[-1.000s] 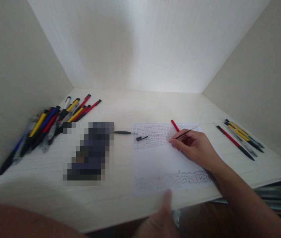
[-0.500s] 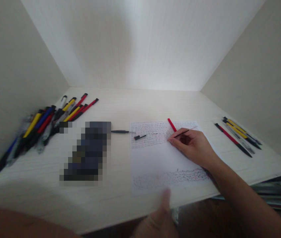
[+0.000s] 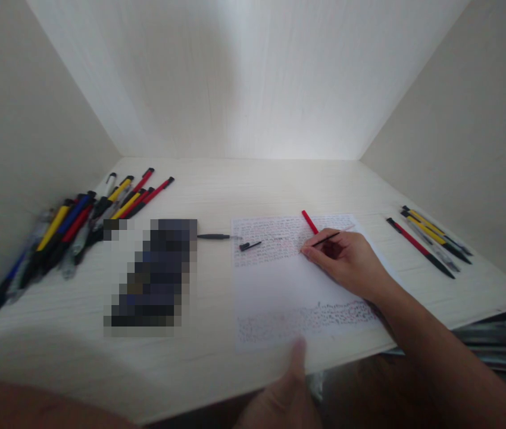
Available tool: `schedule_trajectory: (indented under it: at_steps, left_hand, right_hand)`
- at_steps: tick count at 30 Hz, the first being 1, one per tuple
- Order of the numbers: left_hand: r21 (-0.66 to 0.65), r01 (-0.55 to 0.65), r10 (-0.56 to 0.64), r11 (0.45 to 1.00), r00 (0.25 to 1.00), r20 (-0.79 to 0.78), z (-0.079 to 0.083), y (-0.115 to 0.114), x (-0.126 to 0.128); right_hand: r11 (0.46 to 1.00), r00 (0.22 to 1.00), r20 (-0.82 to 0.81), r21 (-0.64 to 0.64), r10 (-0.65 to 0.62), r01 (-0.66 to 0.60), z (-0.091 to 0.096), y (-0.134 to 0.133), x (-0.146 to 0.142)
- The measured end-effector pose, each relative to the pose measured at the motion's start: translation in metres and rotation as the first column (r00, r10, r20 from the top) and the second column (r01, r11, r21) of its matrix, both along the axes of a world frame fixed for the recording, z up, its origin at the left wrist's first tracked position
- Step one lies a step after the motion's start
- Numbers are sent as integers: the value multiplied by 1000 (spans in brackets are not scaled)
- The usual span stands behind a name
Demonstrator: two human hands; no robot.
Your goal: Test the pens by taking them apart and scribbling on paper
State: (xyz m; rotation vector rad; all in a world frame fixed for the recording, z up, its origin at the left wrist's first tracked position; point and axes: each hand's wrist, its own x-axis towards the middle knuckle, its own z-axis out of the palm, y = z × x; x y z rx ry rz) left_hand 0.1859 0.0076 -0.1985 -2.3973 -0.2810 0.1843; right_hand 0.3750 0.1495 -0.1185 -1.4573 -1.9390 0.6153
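My right hand (image 3: 349,262) is closed in a writing grip on a thin black pen refill (image 3: 325,240), whose tip touches the upper block of scribbles on a white sheet of paper (image 3: 280,286). A red pen barrel (image 3: 309,221) lies on the sheet just behind that hand. My left hand (image 3: 286,393) is at the table's front edge. Its thumb rests on the sheet's lower edge, and its fingers are hidden below the table. A small black pen piece (image 3: 250,245) lies on the sheet's top left, with a black pen tip section (image 3: 215,236) on the table beside it.
A heap of several red, yellow, blue and black pens (image 3: 69,229) lies at the left wall. Several more pens (image 3: 427,244) lie in a row at the right. A blurred dark object (image 3: 155,274) sits left of the sheet. Walls close the white table (image 3: 235,185) on three sides.
The view drifts slightly. My right hand keeps the refill at nearly the same spot on the sheet, and my left thumb stays on the sheet's edge.
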Motion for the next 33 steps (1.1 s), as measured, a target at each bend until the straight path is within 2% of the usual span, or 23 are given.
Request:
schedule_trajectory:
  at_steps: [9,14,19,21,27,33]
  left_hand:
    - [20,43,-41,999,996,-76,8,2,-3]
    - [67,68,-52,995,974,-221,13,4,-3]
    - [100,123,-73,987,913,-400,18,7,-5]
    - [97,134,-82,986,903,-421,18,7,-5]
    - [37,87,-78,996,979,-188,15,5,-4]
    - [-36,24,-24,999,1000,0,6,2,-5]
  right_hand:
    - [1000,998,-54,3,-26,26,-3,1,0]
    - [999,999,-40,8,-32,33,-2,1,0]
    - [1000,998,-54,5,-26,27,-1,0,-1]
    - [1000,998,-59,1,-29,30,-1,0,-2]
    - [999,997,-71,0,-38,38,0,-1,-3]
    - [999,999,-32,28,-15,16,-1,0,-1]
